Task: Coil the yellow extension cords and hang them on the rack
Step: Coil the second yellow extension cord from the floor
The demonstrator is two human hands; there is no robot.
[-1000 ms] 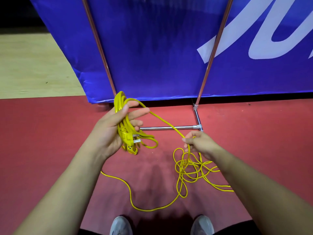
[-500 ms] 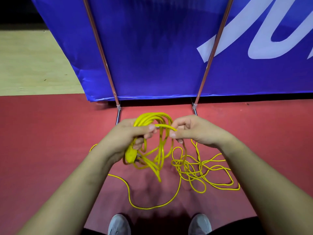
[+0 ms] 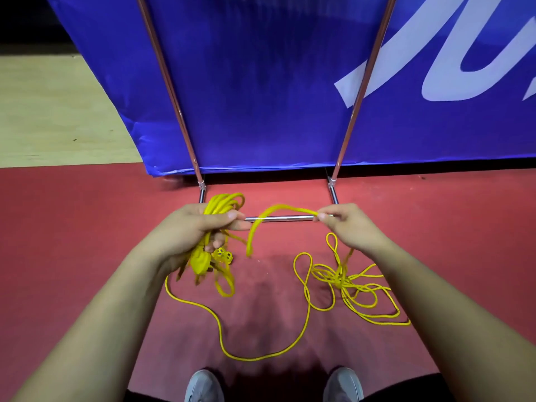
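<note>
While the left hand (image 3: pixel 197 233) grips the coiled cord (image 3: pixel 224 200) and the right hand (image 3: pixel 348 227) pinches the next length (image 3: pixel 285 208), the loose tangle (image 3: pixel 340 278) on the floor (image 3: pixel 87 242) could knot when pulled

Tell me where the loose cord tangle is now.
Head view: the tangle lies on the red floor at right, just below the right hand and nearer the person than the steel bar.
</note>
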